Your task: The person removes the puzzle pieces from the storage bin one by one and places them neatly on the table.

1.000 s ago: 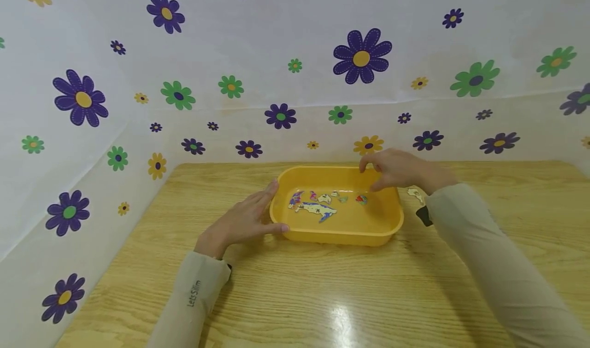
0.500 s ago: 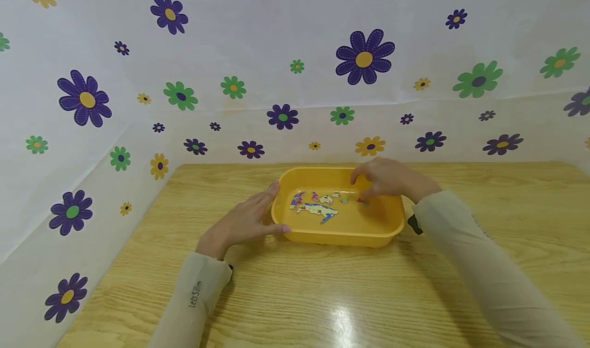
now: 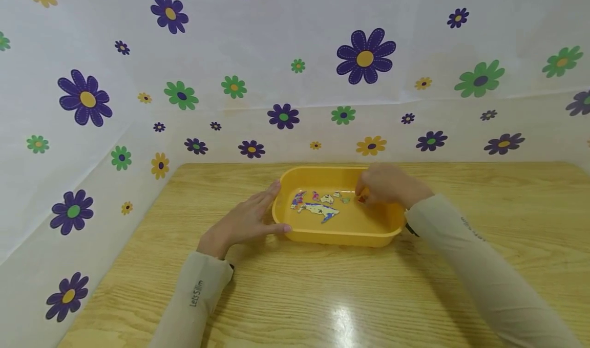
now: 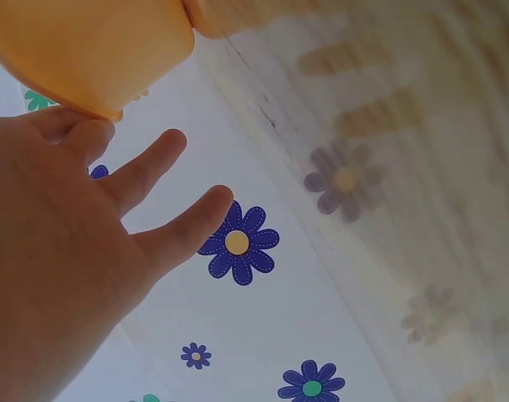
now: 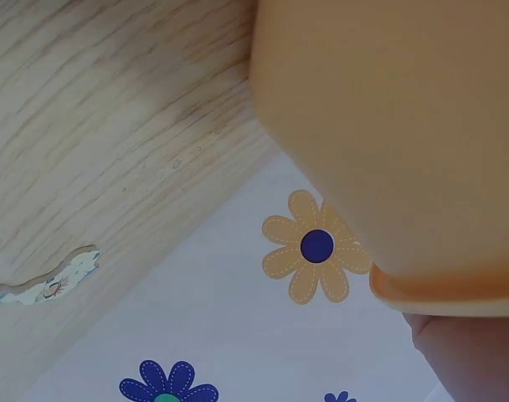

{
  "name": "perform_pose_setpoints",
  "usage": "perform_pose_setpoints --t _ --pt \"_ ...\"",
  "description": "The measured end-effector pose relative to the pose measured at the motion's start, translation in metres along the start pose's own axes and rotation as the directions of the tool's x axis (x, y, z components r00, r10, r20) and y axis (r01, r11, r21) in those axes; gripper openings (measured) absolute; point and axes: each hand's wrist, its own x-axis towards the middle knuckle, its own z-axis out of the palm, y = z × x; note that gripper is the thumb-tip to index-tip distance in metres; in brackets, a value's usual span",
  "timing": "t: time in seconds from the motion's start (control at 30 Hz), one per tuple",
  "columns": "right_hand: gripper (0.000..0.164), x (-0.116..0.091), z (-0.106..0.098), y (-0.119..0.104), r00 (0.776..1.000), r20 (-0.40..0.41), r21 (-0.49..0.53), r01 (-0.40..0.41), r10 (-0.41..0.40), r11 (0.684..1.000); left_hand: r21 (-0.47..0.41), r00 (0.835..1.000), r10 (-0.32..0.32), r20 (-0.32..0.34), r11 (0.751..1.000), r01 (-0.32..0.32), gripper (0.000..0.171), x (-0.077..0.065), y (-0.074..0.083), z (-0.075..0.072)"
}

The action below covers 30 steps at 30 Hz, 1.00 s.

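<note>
A yellow plastic tray [image 3: 336, 238] stands on the wooden table. My left hand [image 3: 241, 222] rests against its left end, thumb at the front rim and fingers fairly straight along the side; in the left wrist view two fingers spread away from the wall. My right hand [image 3: 387, 184] reaches over the right end and pinches a small red puzzle piece [image 3: 362, 199] at the tray floor, partly hidden by the fingers. To its left inside the tray lie a long cream-and-blue puzzle piece [image 3: 318, 210], a purple-and-red one [image 3: 297, 198] and several smaller ones.
Another wooden puzzle piece [image 5: 58, 280] with a printed eye lies on the table [image 3: 276, 297] outside the tray's right end, seen in the right wrist view. A white flower-printed sheet [image 3: 258, 56] rises behind the table and along its left side.
My right hand has lowered into the tray and its fingers have closed together at the red puzzle piece. The left hand keeps its place at the tray's left end.
</note>
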Motion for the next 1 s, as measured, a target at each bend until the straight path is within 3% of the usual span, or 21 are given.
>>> perform_pose_setpoints --t 0.2,0.47,0.73,1.0 --pt "0.018 0.001 0.003 -0.001 1.0 0.03 -0.085 0.008 -0.005 0.996 -0.01 1.0 0.0 -0.002 1.0 0.0 0.108 0.0 0.001 -0.001" --pt "0.014 0.002 0.004 -0.001 0.999 0.048 -0.089 -0.004 0.008 0.996 -0.006 1.0 0.006 -0.004 1.0 -0.006 0.109 -0.001 0.001 -0.002" --pt "0.007 0.0 0.006 -0.002 1.0 0.007 -0.076 0.02 -0.02 0.997 -0.003 1.0 0.011 -0.009 1.0 -0.011 0.109 0.0 -0.001 0.001" --pt "0.01 0.0 0.012 0.001 0.998 -0.033 -0.064 0.05 -0.052 0.997 -0.013 1.0 0.002 -0.014 1.0 -0.003 0.11 -0.001 -0.001 0.001"
